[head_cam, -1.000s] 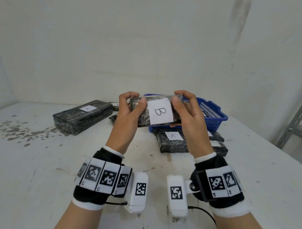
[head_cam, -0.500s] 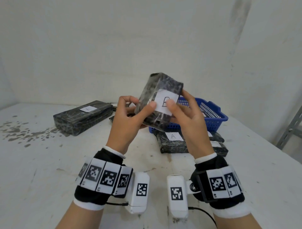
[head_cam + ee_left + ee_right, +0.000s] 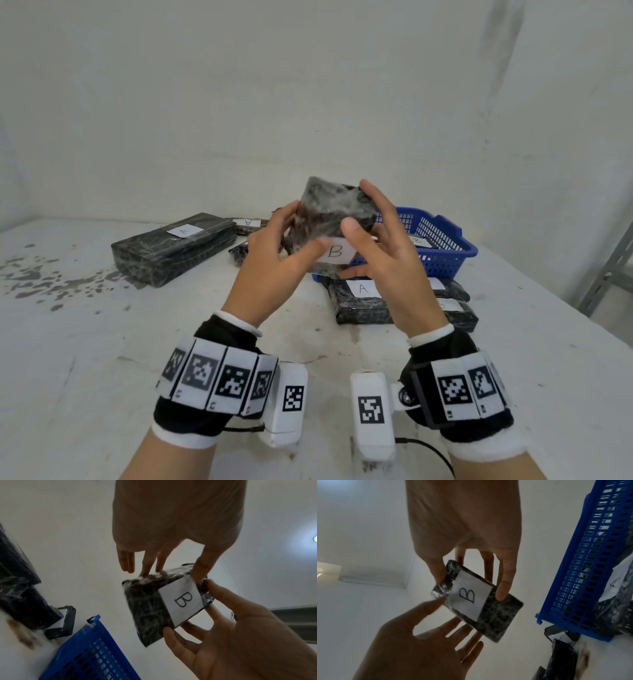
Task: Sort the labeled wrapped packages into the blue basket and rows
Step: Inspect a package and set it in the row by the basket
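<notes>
A black wrapped package with a white label B (image 3: 327,214) hangs tilted in the air in front of the blue basket (image 3: 445,253). My left hand (image 3: 305,226) pinches its left side, thumb on the label's edge and fingers behind. My right hand (image 3: 358,205) grips its right side, thumb on the front and index finger over the top corner. The left wrist view shows the B package (image 3: 150,609) under my left hand (image 3: 171,577). The right wrist view shows the B package (image 3: 498,612) in my right hand (image 3: 469,588) beside the basket (image 3: 590,574).
A long black package labelled A (image 3: 171,246) lies at the left. Another A package (image 3: 359,301) and more wrapped packages (image 3: 455,308) lie before the basket, small ones behind my hands. A B-labelled package (image 3: 419,241) sits inside the basket. A metal rack (image 3: 609,274) stands at the right.
The B package has turned from lying level between my hands to standing tilted, its label now at the lower end. Both hands shifted their hold on it.
</notes>
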`<state>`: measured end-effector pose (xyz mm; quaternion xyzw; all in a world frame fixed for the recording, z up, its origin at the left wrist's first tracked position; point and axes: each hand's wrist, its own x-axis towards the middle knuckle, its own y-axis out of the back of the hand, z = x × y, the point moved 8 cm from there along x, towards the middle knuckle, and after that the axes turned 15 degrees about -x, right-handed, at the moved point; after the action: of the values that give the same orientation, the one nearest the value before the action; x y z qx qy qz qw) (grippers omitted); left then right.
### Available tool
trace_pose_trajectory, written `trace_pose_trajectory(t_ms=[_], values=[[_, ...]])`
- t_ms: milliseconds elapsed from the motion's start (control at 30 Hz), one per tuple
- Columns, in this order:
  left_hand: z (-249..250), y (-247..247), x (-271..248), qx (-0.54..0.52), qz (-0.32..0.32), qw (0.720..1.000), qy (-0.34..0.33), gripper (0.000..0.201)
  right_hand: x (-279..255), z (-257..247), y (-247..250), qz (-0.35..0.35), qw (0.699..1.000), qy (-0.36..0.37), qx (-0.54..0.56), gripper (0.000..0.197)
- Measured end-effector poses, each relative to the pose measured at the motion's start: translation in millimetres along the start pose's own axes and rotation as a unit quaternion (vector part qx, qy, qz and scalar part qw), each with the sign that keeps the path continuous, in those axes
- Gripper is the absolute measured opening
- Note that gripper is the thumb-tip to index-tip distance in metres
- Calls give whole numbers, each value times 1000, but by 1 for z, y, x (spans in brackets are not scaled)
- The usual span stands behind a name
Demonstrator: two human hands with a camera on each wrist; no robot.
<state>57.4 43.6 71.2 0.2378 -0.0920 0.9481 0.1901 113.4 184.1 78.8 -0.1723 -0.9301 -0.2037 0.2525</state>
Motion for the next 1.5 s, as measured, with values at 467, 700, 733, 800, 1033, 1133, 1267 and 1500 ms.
trace_pose_trajectory(t_ms=[467, 700, 733, 800, 1033, 1133, 1267, 1500], values=[[9, -2, -5, -59, -4, 998, -7, 57, 0, 5, -8, -16, 999, 6, -33, 58], [15, -2, -6, -81, -4, 997, -19, 41, 1, 5, -5, -7, 1000, 9, -26, 48], [16, -3, -6, -84, -5, 996, -21, 40, 1, 5, -4, -5, 1000, 9, -18, 46], [16, -2, -6, -86, -3, 996, -22, 38, 1, 5, -4, -3, 1000, 8, -5, 41], [16, -3, -6, -90, -9, 996, -16, 31, 1, 3, -3, 11, 1000, 18, 6, 29], [19, -4, -7, -84, -8, 996, -31, 28, 0, 0, -3, 18, 1000, 20, 0, 25], [23, -4, -9, -92, 6, 995, -43, 33, -1, -1, 0, 42, 999, 13, -11, 31], [2, -10, -7, -144, 1, 988, 63, 66, -3, -8, 6, 70, 996, 45, 10, 26]])
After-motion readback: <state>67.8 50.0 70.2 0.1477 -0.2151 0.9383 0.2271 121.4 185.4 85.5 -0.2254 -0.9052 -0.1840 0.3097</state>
